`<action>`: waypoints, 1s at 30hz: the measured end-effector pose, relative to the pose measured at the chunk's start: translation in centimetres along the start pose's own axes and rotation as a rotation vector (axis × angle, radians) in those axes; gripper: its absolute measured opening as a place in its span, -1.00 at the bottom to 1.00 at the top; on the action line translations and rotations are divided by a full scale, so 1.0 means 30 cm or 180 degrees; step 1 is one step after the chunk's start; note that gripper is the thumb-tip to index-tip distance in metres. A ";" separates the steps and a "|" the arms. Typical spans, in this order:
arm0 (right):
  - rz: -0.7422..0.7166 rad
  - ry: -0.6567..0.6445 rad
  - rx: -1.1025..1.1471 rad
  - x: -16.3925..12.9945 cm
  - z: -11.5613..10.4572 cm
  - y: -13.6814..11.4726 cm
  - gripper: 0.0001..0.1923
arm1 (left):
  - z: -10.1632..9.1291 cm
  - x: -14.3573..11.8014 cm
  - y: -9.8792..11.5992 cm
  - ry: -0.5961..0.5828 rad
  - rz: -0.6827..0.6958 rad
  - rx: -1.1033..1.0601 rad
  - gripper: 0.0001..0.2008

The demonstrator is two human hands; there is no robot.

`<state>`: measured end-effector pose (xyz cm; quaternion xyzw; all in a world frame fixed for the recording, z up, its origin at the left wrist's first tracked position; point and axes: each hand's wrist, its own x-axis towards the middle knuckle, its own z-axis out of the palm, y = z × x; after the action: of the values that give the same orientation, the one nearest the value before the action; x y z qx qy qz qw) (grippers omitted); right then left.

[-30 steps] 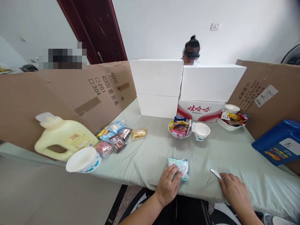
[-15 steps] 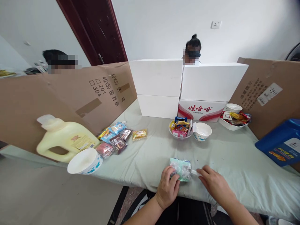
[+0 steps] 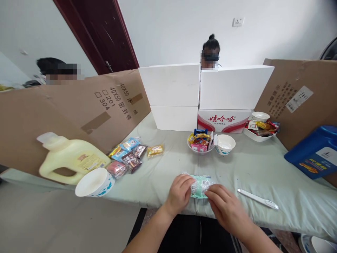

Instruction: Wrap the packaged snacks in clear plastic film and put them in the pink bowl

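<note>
Left hand (image 3: 179,193) and right hand (image 3: 226,207), both with grip clenched on a crinkly teal snack packet (image 3: 200,185), at the near edge of the green-clothed surface (image 3: 163,175). At 3 o'clock, well apart: white pen (image 3: 257,199). At 9 o'clock: empty bowl (image 3: 94,182), yellow jug (image 3: 71,158). At 12 o'clock, farther: bowl of snacks (image 3: 200,143), white boxes (image 3: 173,95).

light: bright, even, soft shadows | focus: slight motion blur | edges: wide-angle bowing
</note>
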<state>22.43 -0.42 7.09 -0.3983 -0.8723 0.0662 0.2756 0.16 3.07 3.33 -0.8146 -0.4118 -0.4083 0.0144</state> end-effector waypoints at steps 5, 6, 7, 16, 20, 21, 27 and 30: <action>0.1262 -0.0762 -0.0663 0.097 0.097 0.069 -0.56 | 0.050 0.026 -0.003 -0.0577 -0.0251 0.0769 -0.85; 0.1368 -0.0845 -0.0717 0.090 0.100 0.088 -0.54 | 0.054 0.017 0.000 -0.0509 -0.0199 0.0797 -0.85; 0.1347 -0.0866 -0.0731 0.076 0.097 0.101 -0.58 | 0.052 0.004 0.006 -0.0423 -0.0111 0.0785 -0.83; 0.0537 0.0136 -0.0028 -0.017 0.063 0.086 -0.78 | 0.017 -0.024 0.044 -0.0443 -0.0155 0.1054 -0.67; 0.0733 0.0079 -0.0179 0.054 0.113 0.143 -0.68 | 0.038 0.042 0.012 -0.0606 -0.0031 0.1082 -0.85; 0.0757 -0.0035 -0.0251 0.061 0.115 0.150 -0.73 | 0.032 0.046 0.012 -0.0605 0.0047 0.1045 -0.86; 0.0156 -0.0242 -0.0352 -0.043 0.044 0.044 -0.84 | -0.091 -0.078 0.092 -0.0938 0.0594 0.0611 -0.82; -0.0080 -0.0891 -0.0189 -0.109 0.026 -0.028 -0.88 | -0.125 -0.150 0.136 -0.1467 0.0415 0.0608 -0.91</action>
<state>23.21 -3.31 5.30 -0.3822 -0.9087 0.0918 0.1402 -0.97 -3.93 4.05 -0.9058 -0.3876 -0.1693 0.0233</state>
